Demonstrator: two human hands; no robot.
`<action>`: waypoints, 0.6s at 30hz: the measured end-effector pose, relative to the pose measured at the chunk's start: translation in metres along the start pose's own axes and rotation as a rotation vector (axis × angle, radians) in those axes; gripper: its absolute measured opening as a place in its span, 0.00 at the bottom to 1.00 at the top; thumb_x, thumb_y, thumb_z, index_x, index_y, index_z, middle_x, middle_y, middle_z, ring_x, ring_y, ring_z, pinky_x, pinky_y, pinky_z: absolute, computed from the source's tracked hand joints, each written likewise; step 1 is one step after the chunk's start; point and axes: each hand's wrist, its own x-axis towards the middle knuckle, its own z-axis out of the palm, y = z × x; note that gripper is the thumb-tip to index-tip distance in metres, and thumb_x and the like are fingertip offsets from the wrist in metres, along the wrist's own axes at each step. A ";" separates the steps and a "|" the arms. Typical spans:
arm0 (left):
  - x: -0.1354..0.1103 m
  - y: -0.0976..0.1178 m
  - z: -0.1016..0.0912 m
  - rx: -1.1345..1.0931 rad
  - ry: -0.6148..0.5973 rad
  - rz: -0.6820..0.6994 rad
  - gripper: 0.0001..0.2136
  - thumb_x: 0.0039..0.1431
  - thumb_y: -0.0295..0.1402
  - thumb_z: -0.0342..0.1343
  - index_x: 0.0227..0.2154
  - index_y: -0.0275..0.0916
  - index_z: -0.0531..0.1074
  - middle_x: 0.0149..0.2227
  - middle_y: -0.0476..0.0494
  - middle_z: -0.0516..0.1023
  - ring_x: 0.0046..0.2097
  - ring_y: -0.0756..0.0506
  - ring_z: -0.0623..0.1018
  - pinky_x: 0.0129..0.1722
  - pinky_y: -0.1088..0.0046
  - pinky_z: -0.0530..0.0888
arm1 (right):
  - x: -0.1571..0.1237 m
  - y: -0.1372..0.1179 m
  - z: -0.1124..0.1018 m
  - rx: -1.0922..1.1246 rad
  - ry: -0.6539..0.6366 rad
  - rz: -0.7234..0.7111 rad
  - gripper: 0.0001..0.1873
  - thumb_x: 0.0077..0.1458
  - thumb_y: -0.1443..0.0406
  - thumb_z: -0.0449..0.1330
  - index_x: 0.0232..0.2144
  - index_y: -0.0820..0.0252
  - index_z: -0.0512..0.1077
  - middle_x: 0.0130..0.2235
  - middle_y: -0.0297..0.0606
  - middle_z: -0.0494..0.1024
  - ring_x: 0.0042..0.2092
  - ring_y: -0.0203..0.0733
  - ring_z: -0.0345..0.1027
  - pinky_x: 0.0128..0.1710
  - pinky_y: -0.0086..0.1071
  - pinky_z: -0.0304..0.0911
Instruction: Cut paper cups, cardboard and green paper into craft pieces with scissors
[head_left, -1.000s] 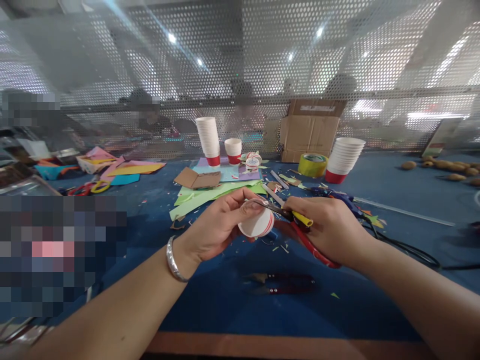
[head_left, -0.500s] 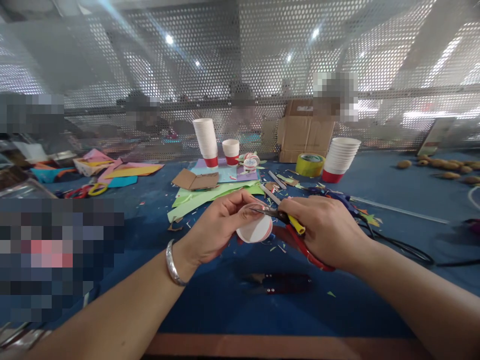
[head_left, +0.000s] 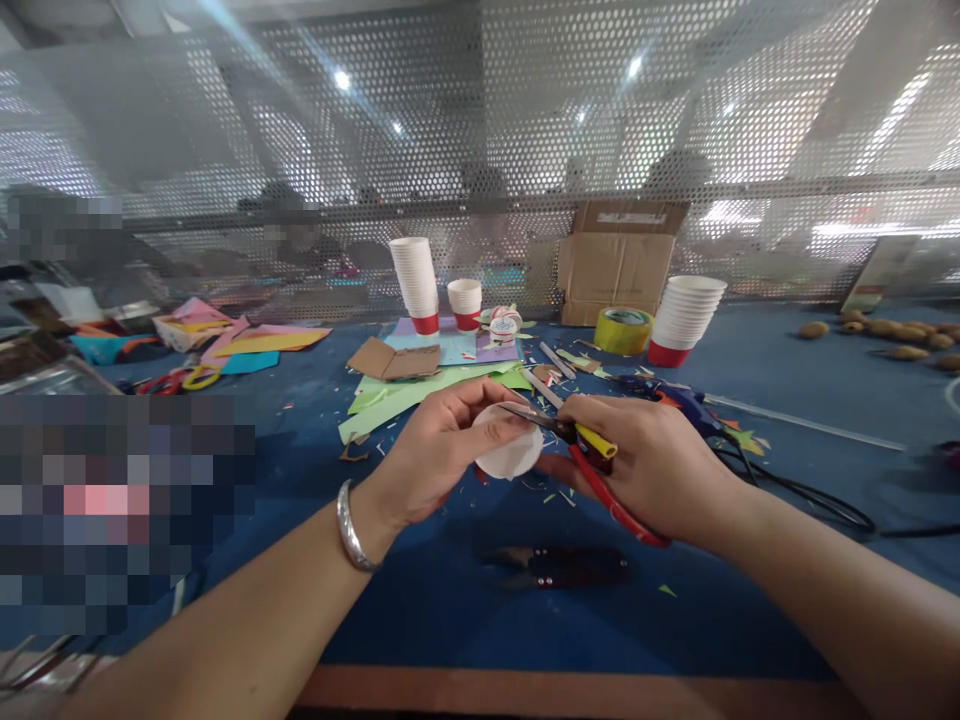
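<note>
My left hand (head_left: 439, 450) is closed around a small white paper cup (head_left: 514, 455), holding it on its side with the round base facing me. My right hand (head_left: 656, 460) grips red and yellow scissors (head_left: 596, 470) whose blades reach the cup's upper edge by my left thumb. Both hands hover just above the blue table (head_left: 450, 590), near its middle. A dark thread snipper (head_left: 566, 567) lies on the table just below my hands.
Behind my hands lie green paper sheets (head_left: 420, 390), a cardboard piece (head_left: 394, 358), two stacks of white cups (head_left: 418, 283) (head_left: 684, 318), a single cup (head_left: 465, 302), yellow tape (head_left: 624, 330) and a cardboard box (head_left: 619, 258). A glue gun (head_left: 679, 395) with black cable lies right. Coloured paper and scissors (head_left: 176, 378) sit left. A perforated screen stands behind.
The cup has turned in my left hand so its red stripes no longer show and the plain white base faces me. The scissors stay at its edge.
</note>
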 end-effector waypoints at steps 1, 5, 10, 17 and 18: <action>0.000 0.000 -0.001 0.004 -0.014 -0.017 0.12 0.55 0.37 0.68 0.37 0.37 0.75 0.32 0.47 0.78 0.31 0.51 0.77 0.29 0.77 0.71 | 0.000 0.000 0.001 0.040 0.000 0.027 0.13 0.58 0.54 0.60 0.33 0.57 0.70 0.29 0.35 0.75 0.29 0.39 0.65 0.29 0.30 0.54; -0.001 -0.002 -0.003 0.064 -0.020 -0.026 0.12 0.56 0.40 0.67 0.35 0.37 0.75 0.29 0.48 0.76 0.27 0.52 0.74 0.25 0.77 0.69 | 0.001 0.001 0.002 0.171 -0.019 0.107 0.15 0.57 0.52 0.61 0.29 0.56 0.67 0.26 0.34 0.72 0.28 0.40 0.62 0.28 0.30 0.55; -0.001 -0.005 0.003 0.034 0.019 0.015 0.09 0.58 0.38 0.65 0.33 0.38 0.73 0.29 0.50 0.74 0.27 0.53 0.72 0.25 0.78 0.69 | 0.000 0.002 0.003 0.165 0.004 0.072 0.09 0.57 0.57 0.61 0.32 0.56 0.69 0.27 0.35 0.73 0.28 0.40 0.63 0.29 0.31 0.56; -0.004 -0.006 0.008 -0.003 0.079 0.041 0.09 0.61 0.40 0.61 0.35 0.40 0.72 0.27 0.52 0.72 0.24 0.54 0.68 0.19 0.81 0.63 | -0.001 0.003 0.006 0.029 0.088 -0.010 0.08 0.59 0.60 0.55 0.36 0.58 0.71 0.31 0.39 0.78 0.31 0.43 0.71 0.30 0.32 0.57; -0.004 -0.005 0.009 -0.010 0.078 0.048 0.09 0.61 0.40 0.61 0.35 0.40 0.72 0.26 0.52 0.72 0.23 0.54 0.67 0.18 0.81 0.62 | -0.002 0.003 0.006 0.013 0.097 -0.014 0.09 0.59 0.60 0.55 0.37 0.58 0.71 0.31 0.39 0.78 0.33 0.44 0.72 0.31 0.32 0.57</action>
